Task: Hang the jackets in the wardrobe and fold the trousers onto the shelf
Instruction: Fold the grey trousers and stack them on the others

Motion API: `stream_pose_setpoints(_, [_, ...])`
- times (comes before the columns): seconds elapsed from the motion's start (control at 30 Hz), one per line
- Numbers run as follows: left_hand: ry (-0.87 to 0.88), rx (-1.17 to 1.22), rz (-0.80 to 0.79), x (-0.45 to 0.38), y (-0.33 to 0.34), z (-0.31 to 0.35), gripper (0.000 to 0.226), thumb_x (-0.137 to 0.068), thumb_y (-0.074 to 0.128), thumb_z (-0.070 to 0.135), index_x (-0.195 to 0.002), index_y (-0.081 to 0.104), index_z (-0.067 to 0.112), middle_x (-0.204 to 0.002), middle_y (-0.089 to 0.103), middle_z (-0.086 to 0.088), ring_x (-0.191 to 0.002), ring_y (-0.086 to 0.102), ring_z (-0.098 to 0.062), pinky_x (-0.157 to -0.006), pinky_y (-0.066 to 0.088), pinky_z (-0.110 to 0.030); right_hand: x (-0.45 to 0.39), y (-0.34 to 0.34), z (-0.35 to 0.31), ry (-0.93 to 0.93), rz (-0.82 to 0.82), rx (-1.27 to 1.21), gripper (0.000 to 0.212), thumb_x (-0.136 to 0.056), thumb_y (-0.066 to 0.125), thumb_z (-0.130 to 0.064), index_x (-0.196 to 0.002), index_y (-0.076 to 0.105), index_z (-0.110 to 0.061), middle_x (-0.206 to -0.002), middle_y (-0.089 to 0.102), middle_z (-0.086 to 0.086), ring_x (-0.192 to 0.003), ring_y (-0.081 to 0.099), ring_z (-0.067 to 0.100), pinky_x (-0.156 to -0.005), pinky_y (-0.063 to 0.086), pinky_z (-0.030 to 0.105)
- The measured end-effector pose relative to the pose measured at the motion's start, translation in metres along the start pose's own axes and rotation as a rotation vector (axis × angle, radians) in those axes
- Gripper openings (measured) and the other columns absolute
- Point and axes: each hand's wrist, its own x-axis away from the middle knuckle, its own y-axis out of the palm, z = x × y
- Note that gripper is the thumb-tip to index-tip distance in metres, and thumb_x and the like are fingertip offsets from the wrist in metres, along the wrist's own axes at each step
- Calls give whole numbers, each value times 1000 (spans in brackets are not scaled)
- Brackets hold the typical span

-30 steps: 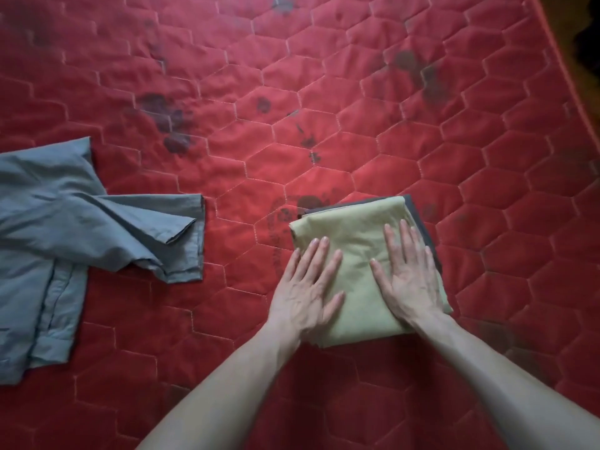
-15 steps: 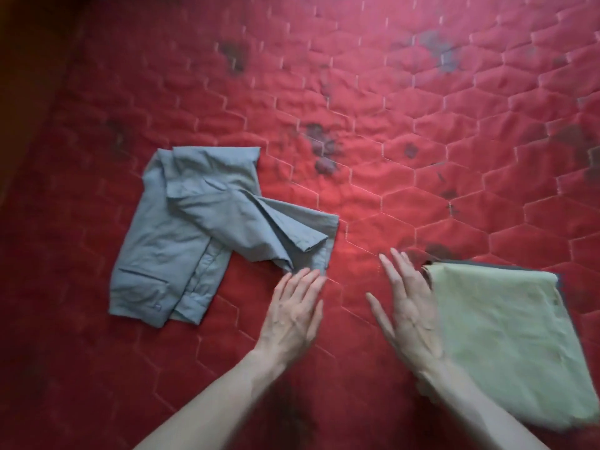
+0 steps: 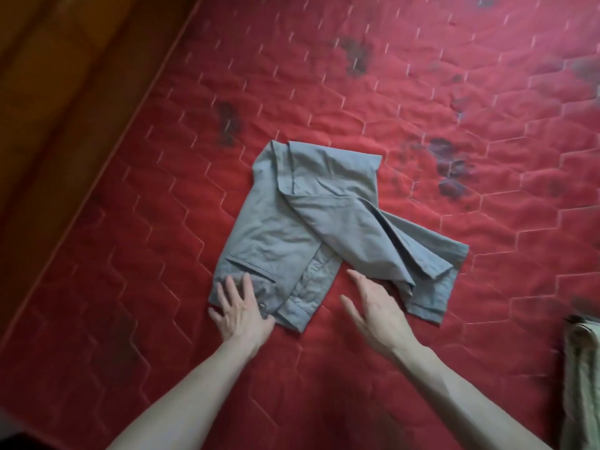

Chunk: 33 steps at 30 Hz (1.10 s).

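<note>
One pair of grey trousers was seen lying loosely bunched on a red quilted mattress, roughly at the middle of the view. The waistband end, with one slanted pocket opening, lay at the near left, and one leg was folded across toward the right, its hem ending near the right of the heap. A second garment, a pale yellow-green folded cloth, was visible only in part at the near right edge, well apart from the grey trousers; a dark layer showed at its upper corner, but what it was could not be told.

Two bare hands were counted. The left hand was laid flat on the near left corner of the trousers, at the waistband, with fingers spread and nothing pinched. The right hand was held open, fingers extended and slightly apart, over the bare mattress just beside the near edge of the folded leg; whether it touched the cloth could not be told. Nothing was grasped by either hand.

Several dark stains were scattered over the far part of the mattress. A brown wooden surface ran along the left, beyond the mattress edge.
</note>
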Motion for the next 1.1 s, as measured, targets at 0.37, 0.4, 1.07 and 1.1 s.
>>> stream_pose_setpoints(0.37, [405,208,213,-17,-14,-47,6,-99,53,18,-103,57,14,-96,62,-5,-91,64,-26,-73,54,-42,-32,84,-98,853,57,-780,47,-87,79,-30,-121,51,-12,-103,71,5,-90,66,22,-81,46,30])
stream_pose_setpoints(0.4, [412,269,215,-15,-19,-47,7,-99,51,17,-102,56,14,-95,63,-5,-93,61,-26,-76,53,-43,-34,87,-103,866,56,-855,37,-89,76,-25,-118,61,-8,-104,73,6,-87,66,20,-78,46,29])
stream_pose_setpoints(1.07, [436,1082,-168,317,-279,81,7,-100,59,28,-102,54,24,-82,62,7,-69,57,3,-75,47,-38,207,-285,-204,204,305,-494,12,-99,66,-31,-87,68,-30,-74,71,-7,-71,66,4,-69,52,31])
stream_pose_setpoints(1.1, [467,1140,-137,335,-291,87,18,-94,61,32,-109,51,34,-88,67,5,-73,64,-2,-76,53,-41,223,-303,-209,152,290,-560,14,-101,65,-32,-89,71,-29,-79,73,-7,-74,67,2,-70,52,29])
